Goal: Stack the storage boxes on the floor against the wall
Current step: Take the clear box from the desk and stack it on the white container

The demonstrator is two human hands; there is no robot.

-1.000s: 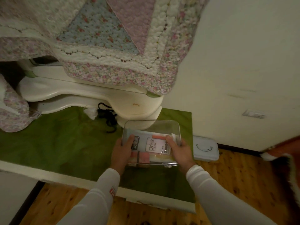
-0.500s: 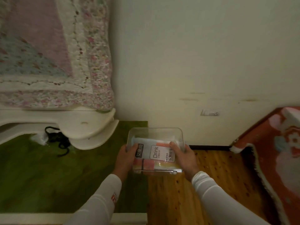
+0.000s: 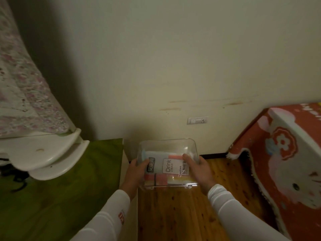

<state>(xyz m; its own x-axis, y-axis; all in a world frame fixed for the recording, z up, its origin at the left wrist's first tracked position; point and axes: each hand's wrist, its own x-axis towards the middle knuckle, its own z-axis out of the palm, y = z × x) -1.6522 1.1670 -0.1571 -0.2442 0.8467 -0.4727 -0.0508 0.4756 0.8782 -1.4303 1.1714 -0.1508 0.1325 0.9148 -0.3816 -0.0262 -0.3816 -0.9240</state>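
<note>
Since the earlier frames the clear storage box (image 3: 167, 164) has travelled rightward, off the green mat (image 3: 57, 188) and out over the wooden floor (image 3: 175, 211), while the bed and its quilt have slid toward the left edge.

Both hands clamp the box from its sides: the left hand (image 3: 134, 173) wraps the left wall with the thumb on the lid, the right hand (image 3: 199, 168) grips the right wall the same way. Inside the box lies a packet labelled "Drink Straw" over pink and yellow items.

This looks like the carrying step. Next, the box probably needs lowering to the floor at the foot of the wall (image 3: 173, 66), below the wall socket (image 3: 197, 120).

No other storage box shows, so where the stack stands is unclear. A red cartoon rug (image 3: 281, 153) drapes something unseen right of the box.
</note>
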